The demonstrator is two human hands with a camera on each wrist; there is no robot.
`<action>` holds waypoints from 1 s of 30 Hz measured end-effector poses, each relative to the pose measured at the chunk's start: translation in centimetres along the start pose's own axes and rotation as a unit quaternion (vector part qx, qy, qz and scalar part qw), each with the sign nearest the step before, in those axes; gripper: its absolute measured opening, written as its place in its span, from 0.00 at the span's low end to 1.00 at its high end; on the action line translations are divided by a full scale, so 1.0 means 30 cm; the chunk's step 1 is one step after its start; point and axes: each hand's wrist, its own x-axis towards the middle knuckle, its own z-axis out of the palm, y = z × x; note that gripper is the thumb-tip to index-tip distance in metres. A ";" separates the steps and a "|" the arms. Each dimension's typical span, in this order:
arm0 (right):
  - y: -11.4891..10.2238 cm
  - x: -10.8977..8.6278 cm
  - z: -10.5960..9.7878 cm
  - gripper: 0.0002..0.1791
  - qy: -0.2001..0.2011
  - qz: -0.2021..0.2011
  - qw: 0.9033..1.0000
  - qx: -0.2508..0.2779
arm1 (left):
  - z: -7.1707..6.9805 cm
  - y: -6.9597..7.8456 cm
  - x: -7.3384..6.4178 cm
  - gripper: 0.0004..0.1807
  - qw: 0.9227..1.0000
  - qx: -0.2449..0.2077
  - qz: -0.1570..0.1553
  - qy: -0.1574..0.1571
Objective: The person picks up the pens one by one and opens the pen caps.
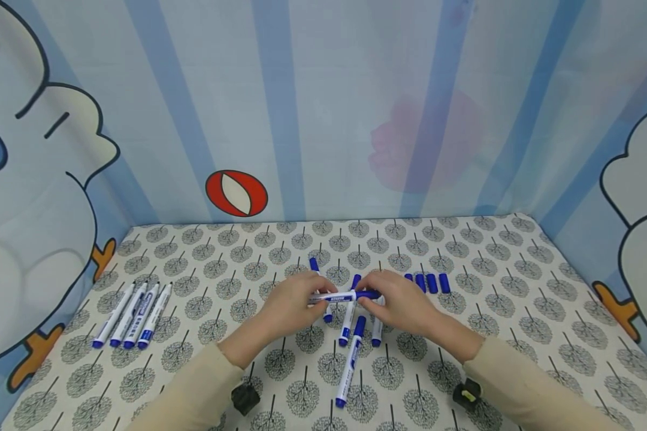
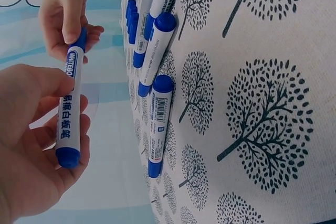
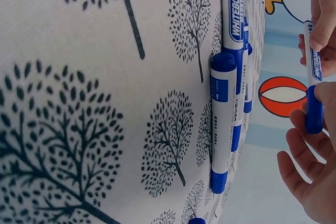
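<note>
My left hand (image 1: 291, 306) pinches a white cylindrical plastic whiteboard marker (image 1: 338, 297), my right hand (image 1: 404, 304) its blue cap (image 1: 368, 294), all above the tree-print cloth tabletop (image 1: 561, 338). Risk: too light a pinch could drop it onto the blue-capped white markers (image 1: 349, 372) below.

Screened, booth-like setting; type of building indeterminate. With 12 o'clock straight ahead: striped printed backdrop (image 1: 345, 90) at 12 o'clock; tree-patterned cloth (image 1: 280, 389) extending from 6 o'clock towards it; red ball motif (image 1: 256, 193) at 11 o'clock; 2 large cartoon figures (image 1: 38, 227), at 10 and 2 o'clock.
</note>
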 end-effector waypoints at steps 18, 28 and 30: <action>-0.002 -0.006 -0.006 0.07 -0.019 0.009 0.999 0.024 | -0.005 -0.013 -0.002 0.07 1.000 0.002 0.013 -0.010; 0.007 -0.008 -0.006 0.05 -0.030 -0.024 0.999 0.023 | 0.004 -0.019 -0.010 0.07 0.998 0.030 0.059 0.019; 0.008 -0.007 -0.002 0.05 -0.035 -0.029 0.999 0.023 | 0.005 -0.021 -0.013 0.07 0.997 0.033 0.068 0.025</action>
